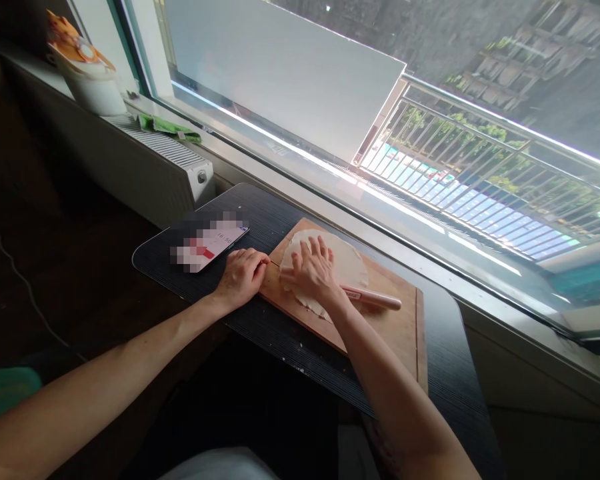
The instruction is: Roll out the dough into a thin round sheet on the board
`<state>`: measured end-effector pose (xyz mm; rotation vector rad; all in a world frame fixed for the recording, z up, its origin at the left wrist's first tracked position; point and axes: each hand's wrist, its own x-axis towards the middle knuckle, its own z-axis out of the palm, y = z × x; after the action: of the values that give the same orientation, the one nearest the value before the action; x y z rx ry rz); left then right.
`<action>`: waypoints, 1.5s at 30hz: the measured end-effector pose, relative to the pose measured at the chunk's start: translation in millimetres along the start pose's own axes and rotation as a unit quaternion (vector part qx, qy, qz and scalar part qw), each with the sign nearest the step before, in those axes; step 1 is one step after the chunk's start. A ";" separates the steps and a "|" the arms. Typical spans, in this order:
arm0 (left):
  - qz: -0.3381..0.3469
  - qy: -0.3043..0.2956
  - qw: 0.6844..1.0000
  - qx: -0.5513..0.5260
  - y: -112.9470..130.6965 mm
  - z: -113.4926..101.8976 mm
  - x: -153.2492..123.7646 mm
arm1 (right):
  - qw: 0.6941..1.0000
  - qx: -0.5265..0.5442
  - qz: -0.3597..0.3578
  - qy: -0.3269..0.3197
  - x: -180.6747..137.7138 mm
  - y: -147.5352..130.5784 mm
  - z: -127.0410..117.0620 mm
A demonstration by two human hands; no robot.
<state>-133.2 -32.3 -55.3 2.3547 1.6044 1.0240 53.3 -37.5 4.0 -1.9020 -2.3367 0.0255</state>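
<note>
A flat round sheet of pale dough (347, 263) lies on a wooden board (395, 327) on a dark table. A wooden rolling pin (375, 297) lies across the dough's near side. My right hand (314, 270) lies flat on the pin over the dough, fingers stretched out together. My left hand (241, 275) is curled at the board's left edge, where the pin's left end seems to reach it; its grip is hidden.
The dark table (280, 333) stands against a large window. A phone (211, 245) with a lit screen lies just left of my left hand. A white radiator (155, 160) with a green cloth (167, 127) and a white appliance (87, 67) is at the far left.
</note>
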 end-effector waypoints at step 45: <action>0.011 0.012 1.000 -0.011 -1.6 1.6 -0.9 | 0.998 0.019 -0.062 -0.010 -40.2 -4.3 -4.2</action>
<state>-133.6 -32.0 -57.7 2.3607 1.5698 1.0723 57.6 -78.0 5.0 -1.7447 -2.4442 0.0780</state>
